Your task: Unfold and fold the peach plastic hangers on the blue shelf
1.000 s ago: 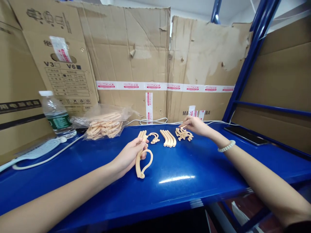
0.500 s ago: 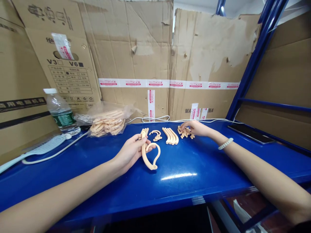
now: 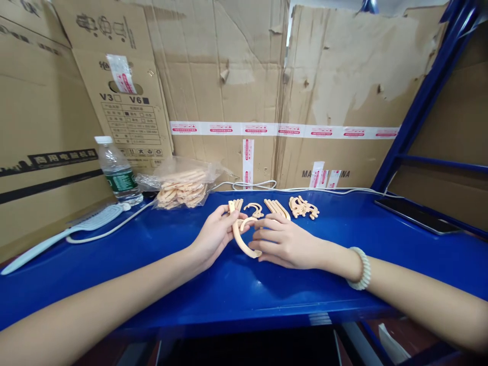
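Observation:
My left hand (image 3: 219, 231) grips the upper part of a beige curved plastic hanger arm (image 3: 241, 241), fingers wrapped round it. A hook-shaped beige piece (image 3: 248, 220) curls beside it. My right hand (image 3: 287, 241) is closed at the arm's lower end, thumb and fingertips touching it. Its fingers cover part of the hook piece, and whether they also hold a small part cannot be seen. Behind the hands lie several straight-ended pieces (image 3: 238, 204), a few loose hooks (image 3: 254, 209), a row of curved arms (image 3: 277, 207) and a pile of small curved parts (image 3: 304, 207).
A clear bag of beige parts (image 3: 183, 188) lies at the back left beside a water bottle (image 3: 120, 175). A pale blue hairbrush (image 3: 95, 219) is at the left, a black phone (image 3: 417, 215) at the right. A white cable (image 3: 335, 190) runs along the cardboard wall (image 3: 224, 91).
My right hand has left the pile of small parts and come left and nearer, to the lower end of the piece in my left hand. The view has shifted slightly left.

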`<state>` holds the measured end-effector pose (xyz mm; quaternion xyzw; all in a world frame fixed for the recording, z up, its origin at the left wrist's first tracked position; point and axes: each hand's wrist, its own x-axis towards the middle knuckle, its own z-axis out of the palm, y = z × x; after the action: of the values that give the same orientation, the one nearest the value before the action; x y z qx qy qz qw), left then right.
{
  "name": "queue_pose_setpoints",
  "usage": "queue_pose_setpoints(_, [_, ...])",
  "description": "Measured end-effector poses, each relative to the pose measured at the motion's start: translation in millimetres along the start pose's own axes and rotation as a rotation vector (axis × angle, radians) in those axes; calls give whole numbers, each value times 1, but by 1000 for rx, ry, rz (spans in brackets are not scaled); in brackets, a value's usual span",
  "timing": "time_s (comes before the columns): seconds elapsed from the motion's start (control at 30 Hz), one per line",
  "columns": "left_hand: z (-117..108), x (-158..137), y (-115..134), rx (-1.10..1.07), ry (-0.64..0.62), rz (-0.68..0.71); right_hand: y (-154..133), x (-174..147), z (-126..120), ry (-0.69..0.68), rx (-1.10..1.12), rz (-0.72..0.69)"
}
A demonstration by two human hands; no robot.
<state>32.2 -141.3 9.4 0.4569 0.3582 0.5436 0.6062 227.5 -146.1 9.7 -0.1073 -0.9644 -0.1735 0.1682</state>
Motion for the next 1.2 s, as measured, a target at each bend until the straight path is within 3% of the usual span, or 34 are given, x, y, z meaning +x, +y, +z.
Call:
queue_pose_setpoints(0.17, [-3, 2, -4, 136, 22, 65, 8, -8, 6, 44, 0, 76])
queue_pose_setpoints(0.23, [-7, 3, -5, 277, 107, 243, 9, -9, 5, 91, 13, 148])
queue_pose_setpoints(0.33, [-12, 3, -3, 751, 165, 680, 11, -11, 2, 175, 27, 254])
queue_pose_setpoints(0.43, [-14, -2, 0, 1262, -106, 1033, 10, -11, 2, 239, 22, 300])
queue_pose_setpoints(0.5, [-14, -6, 0, 1455, -306, 1127, 8, -11, 2, 244, -3, 286])
queue_pose_setpoints(0.57, [-14, -7, -2, 1546, -384, 1126, 5, -10, 3, 234, -32, 256])
queue_pose_setpoints(0.83, [-10, -8, -3, 1734, -441, 1102, 1, -9, 6, 252, -99, 196])
queue_pose_setpoints(1.1, [-11, -8, 1, 1599, -544, 1004, 0, -8, 5, 271, 172, 293])
queue_pose_setpoints(1.2, [-16, -3, 9, 1592, -577, 1010, 2, -7, 4, 317, 348, 405])
